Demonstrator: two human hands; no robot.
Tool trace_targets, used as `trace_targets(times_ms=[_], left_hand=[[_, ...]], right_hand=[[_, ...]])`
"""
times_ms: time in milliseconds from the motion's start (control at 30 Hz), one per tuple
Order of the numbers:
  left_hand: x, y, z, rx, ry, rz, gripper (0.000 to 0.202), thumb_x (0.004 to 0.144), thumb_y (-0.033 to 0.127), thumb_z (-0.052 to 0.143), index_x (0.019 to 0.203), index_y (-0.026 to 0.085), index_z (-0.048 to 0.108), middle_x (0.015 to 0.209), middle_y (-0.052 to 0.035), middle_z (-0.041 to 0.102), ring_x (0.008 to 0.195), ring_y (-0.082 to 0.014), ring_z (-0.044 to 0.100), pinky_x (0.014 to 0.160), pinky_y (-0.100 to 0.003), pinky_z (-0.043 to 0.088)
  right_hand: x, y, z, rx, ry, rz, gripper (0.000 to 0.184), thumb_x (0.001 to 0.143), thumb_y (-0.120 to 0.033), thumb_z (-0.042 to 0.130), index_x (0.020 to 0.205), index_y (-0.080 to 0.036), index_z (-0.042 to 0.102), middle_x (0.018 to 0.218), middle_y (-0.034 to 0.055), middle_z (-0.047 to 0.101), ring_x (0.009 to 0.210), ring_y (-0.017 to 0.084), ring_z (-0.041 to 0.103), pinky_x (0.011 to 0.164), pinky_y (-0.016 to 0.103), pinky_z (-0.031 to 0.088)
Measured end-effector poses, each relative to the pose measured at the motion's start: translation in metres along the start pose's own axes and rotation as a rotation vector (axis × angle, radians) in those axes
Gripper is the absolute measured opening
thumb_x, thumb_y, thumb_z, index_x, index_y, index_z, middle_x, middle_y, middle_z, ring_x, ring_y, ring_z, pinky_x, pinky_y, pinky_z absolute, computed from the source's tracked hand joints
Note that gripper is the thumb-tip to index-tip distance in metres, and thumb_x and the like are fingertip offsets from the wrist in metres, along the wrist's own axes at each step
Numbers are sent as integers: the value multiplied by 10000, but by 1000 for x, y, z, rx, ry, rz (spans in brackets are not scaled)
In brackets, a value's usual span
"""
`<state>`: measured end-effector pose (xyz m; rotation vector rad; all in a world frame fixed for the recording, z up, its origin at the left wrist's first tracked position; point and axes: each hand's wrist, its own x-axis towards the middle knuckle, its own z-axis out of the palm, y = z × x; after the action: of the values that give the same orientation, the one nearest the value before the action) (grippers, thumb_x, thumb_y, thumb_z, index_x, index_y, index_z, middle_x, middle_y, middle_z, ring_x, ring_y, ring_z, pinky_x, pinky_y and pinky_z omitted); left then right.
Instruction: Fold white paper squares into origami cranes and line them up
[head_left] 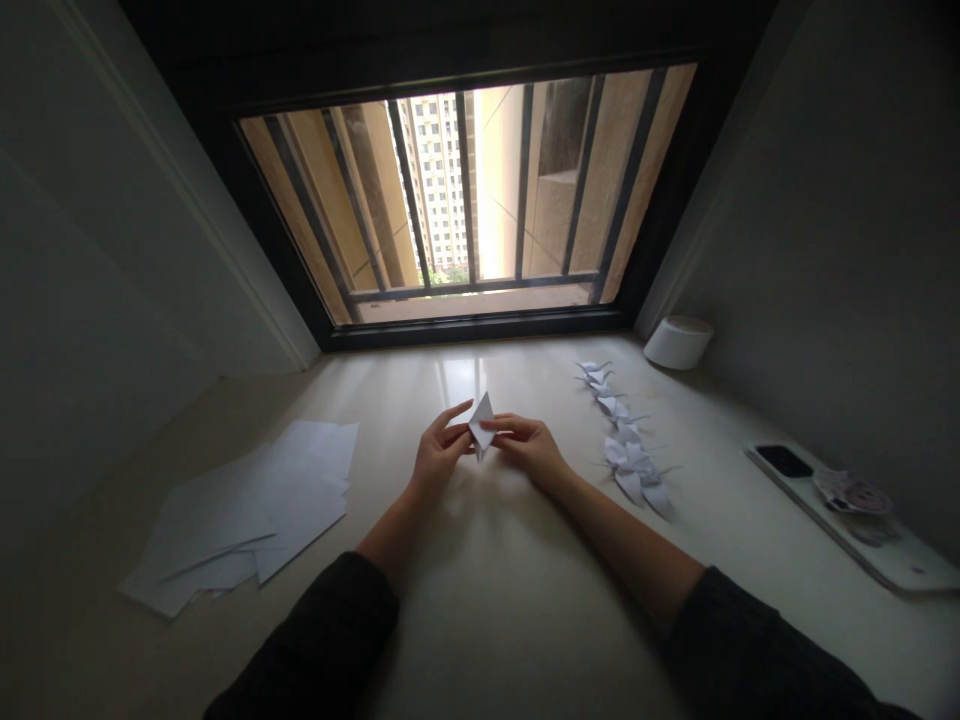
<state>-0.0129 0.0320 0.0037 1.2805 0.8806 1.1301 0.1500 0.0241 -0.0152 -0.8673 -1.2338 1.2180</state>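
A small folded piece of white paper (pixel 481 425) is held above the pale counter (pixel 487 600), between both hands. My left hand (pixel 439 455) pinches its left side with thumb and fingers. My right hand (pixel 531 447) grips its right side, fingers closed on the fold. The paper stands up as a pointed, kite-like shape.
A loose pile of white paper sheets (pixel 247 515) lies at the left. A row of several folded paper cranes (pixel 626 445) runs along the right. A white round container (pixel 677 341) stands by the window (pixel 465 200). A tablet (pixel 855 520) lies at the far right.
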Motion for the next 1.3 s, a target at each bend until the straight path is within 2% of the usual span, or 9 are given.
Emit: trace_targets(times_ms=[100,200,367,567,833,1033,1200,1300], left_hand=[[0,0,0,3,9,6,586,715,338,679,1243,153,505,933,-88,709,807,-194,660,707,-309,546],[-1,-1,0,37,-5,25,496,712,357,682,1153,156,572,923,-82,711,812,-197,662,707,-307,546],[0,-6,-1,62,28,28,374,669,347,719,982,146,677,905,-82,712,811,-195,664,716,-305,544],[2,-8,-1,39,77,-30,367,648,354,741,950,146,709,946,-104,709,838,-206,656,747,-318,526],[4,-8,-1,2,157,-40,309,616,370,761,837,156,739,812,-72,723,728,-170,642,741,-314,512],[2,-7,0,63,133,-10,333,624,381,753,855,144,721,836,-83,720,743,-181,649,697,-296,505],[-2,0,4,99,98,50,481,651,369,738,1075,171,624,805,-66,720,742,-184,663,700,-291,501],[-3,0,5,127,98,51,547,642,369,745,1131,180,589,766,-52,717,722,-185,667,688,-282,501]], right_hand=[[1,4,-1,17,92,72,285,597,-368,775,842,-228,731,898,52,716,798,215,660,702,334,529],[2,5,-2,5,104,120,292,576,-370,784,812,-206,731,818,56,728,771,220,665,685,331,522],[2,2,-1,10,114,109,295,560,-381,786,777,-189,730,815,65,732,761,212,670,710,327,515],[2,2,1,1,152,142,340,573,-408,776,820,-177,734,813,79,731,794,236,668,722,336,513],[3,2,-4,23,111,136,335,603,-398,760,865,-190,740,836,70,731,741,186,639,776,338,477],[4,3,-1,65,142,129,307,604,-387,764,829,-179,740,804,69,728,718,178,631,753,327,476],[2,-2,4,82,194,106,294,581,-365,783,801,-177,734,752,54,721,658,152,617,690,292,472],[1,-4,5,85,227,95,335,566,-354,794,844,-181,722,694,36,710,617,148,613,643,283,473]])
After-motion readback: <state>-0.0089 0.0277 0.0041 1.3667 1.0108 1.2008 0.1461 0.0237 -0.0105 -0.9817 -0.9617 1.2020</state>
